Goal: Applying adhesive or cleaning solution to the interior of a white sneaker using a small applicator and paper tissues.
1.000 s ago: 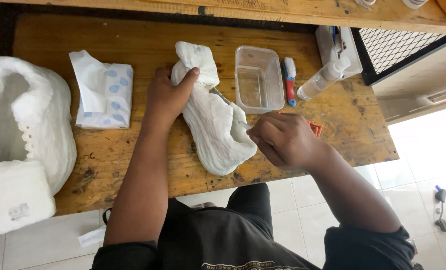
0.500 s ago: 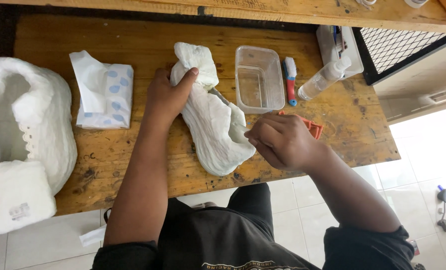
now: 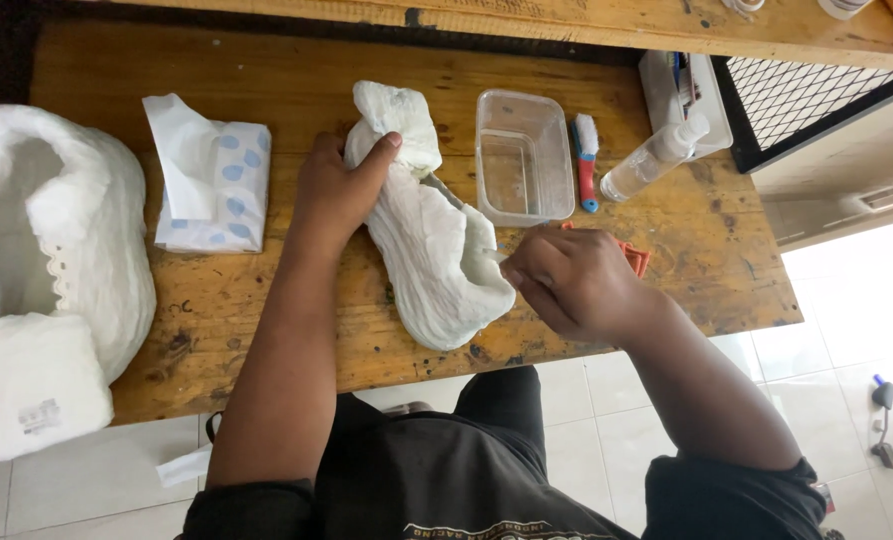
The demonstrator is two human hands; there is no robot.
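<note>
A white paper-wrapped shoe [image 3: 426, 250] lies across the middle of the wooden bench [image 3: 296, 70]. The left hand [image 3: 341, 190] presses on its upper end, thumb over the bunched paper. The right hand [image 3: 566, 280] is closed at the shoe's right edge, fingers curled, with an orange object [image 3: 634, 258] partly hidden behind it. Just beyond sits a clear plastic container [image 3: 521, 155], a small brush with a red and blue handle [image 3: 586, 165] beside it, then a clear spray bottle [image 3: 656, 158]. A tissue pack with blue dots [image 3: 216, 185] lies left of the shoe, and a large white shoe [image 3: 66, 230] rests at the far left
</note>
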